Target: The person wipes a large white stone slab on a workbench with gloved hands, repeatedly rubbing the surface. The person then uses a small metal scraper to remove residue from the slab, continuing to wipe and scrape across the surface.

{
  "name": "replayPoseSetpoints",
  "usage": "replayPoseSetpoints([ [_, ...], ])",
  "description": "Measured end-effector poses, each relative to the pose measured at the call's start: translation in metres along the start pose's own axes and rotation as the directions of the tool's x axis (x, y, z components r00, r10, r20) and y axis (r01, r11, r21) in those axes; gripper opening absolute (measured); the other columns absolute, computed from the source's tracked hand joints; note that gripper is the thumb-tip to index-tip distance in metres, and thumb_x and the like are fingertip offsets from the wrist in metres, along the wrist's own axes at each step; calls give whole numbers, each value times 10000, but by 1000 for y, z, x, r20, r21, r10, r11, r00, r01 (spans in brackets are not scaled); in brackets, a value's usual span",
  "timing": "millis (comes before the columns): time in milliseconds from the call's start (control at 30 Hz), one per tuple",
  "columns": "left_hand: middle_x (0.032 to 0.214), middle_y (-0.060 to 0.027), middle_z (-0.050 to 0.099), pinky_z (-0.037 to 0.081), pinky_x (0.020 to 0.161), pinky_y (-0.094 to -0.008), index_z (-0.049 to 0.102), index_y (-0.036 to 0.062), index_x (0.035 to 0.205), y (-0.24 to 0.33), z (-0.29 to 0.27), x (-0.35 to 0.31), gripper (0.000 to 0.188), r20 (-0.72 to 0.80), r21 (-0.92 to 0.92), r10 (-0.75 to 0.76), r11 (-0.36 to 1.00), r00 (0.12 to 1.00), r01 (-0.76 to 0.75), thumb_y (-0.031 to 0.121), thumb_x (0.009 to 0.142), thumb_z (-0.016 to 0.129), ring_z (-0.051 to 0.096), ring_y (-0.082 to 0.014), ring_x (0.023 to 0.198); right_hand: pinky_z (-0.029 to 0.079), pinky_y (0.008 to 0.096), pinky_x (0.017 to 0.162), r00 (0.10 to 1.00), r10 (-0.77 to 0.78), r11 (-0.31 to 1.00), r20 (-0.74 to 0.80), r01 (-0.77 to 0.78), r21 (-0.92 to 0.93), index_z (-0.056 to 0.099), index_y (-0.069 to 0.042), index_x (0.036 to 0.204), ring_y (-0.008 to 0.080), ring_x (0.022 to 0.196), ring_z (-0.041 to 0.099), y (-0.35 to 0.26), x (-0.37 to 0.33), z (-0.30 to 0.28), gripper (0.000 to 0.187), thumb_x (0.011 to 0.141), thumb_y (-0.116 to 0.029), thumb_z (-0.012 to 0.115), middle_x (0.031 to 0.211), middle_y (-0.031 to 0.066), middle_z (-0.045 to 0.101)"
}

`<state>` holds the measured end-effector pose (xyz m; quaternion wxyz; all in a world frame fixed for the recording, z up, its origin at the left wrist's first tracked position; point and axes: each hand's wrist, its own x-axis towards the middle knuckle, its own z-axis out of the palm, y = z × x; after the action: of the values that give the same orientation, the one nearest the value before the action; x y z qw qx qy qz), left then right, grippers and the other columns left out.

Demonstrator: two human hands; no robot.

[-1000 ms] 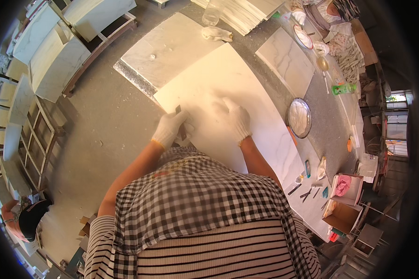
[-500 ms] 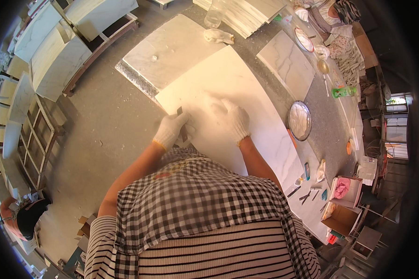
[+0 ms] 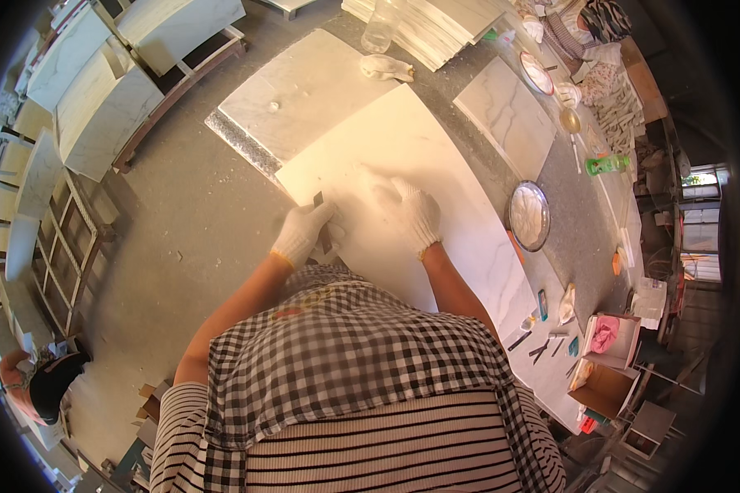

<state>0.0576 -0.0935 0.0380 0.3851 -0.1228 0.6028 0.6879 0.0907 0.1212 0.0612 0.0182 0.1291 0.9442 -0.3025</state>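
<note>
My left hand (image 3: 302, 230), in a white knitted glove, is closed around a thin dark flat strip (image 3: 319, 199) at the near left edge of a large white marble-like slab (image 3: 403, 127). The strip's ends show above and below the fingers; its exact kind is unclear. My right hand (image 3: 415, 215), gloved too, rests low over the middle of that slab with its fingers curled. A pale, blurred shape lies at those fingertips, and what they hold, if anything, blends into the white surface.
Another pale slab (image 3: 304, 94) lies beyond, with a crumpled glove (image 3: 385, 68) on its corner. To the right are a round bowl of white paste (image 3: 529, 215), a green bottle (image 3: 607, 165), scattered hand tools (image 3: 539, 349) and a cardboard box (image 3: 604, 386). A co-worker (image 3: 588, 74) sits far right.
Almost nothing differs. Both of my hands stay in the same places, and the view has shifted very slightly.
</note>
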Motion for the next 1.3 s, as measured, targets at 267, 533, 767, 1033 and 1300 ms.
replayPoseSetpoints([
  [267, 745, -122, 697, 521, 547, -304, 677, -24, 961, 4, 3, -5, 370, -13, -31, -33, 999, 999, 32, 341, 931, 625, 658, -202, 589, 511, 454, 766, 978, -106, 993, -177, 115, 41, 695, -51, 1085, 404, 891, 664, 13, 4, 10, 450, 914, -460, 624, 938, 227, 698],
  [533, 713, -126, 699, 513, 549, -282, 696, -49, 884, 2, 0, -2, 437, -2, 76, 37, 996, 999, -37, 381, 904, 623, 638, -186, 560, 513, 435, 836, 992, -115, 988, 52, 108, 111, 662, 28, 1132, 394, 992, 668, -18, 32, -4, 527, 922, -453, 626, 1028, 251, 695],
  [767, 736, -124, 718, 507, 531, -276, 698, -54, 893, 3, 1, -3, 437, -3, 65, 44, 997, 999, -44, 373, 915, 607, 634, -175, 543, 521, 427, 845, 969, -228, 969, -93, 235, 76, 695, -44, 1134, 365, 997, 671, -15, 58, 21, 558, 886, -539, 629, 1052, 200, 711],
  [1033, 728, -119, 713, 495, 527, -286, 694, -52, 887, 8, 3, -8, 435, 12, 18, 8, 1000, 1000, -9, 371, 913, 598, 613, -171, 527, 520, 422, 827, 982, -184, 983, 44, 184, -4, 713, -86, 1112, 353, 961, 681, -16, 68, 19, 514, 897, -542, 608, 1028, 175, 719],
  [1300, 737, -120, 714, 488, 526, -290, 692, -54, 893, 9, 4, -8, 431, -4, 19, 17, 1000, 1000, -17, 366, 913, 598, 603, -169, 522, 516, 428, 810, 982, -136, 991, 130, 132, 37, 706, -80, 1101, 353, 928, 673, -35, 61, 7, 457, 912, -483, 602, 1029, 185, 709],
])
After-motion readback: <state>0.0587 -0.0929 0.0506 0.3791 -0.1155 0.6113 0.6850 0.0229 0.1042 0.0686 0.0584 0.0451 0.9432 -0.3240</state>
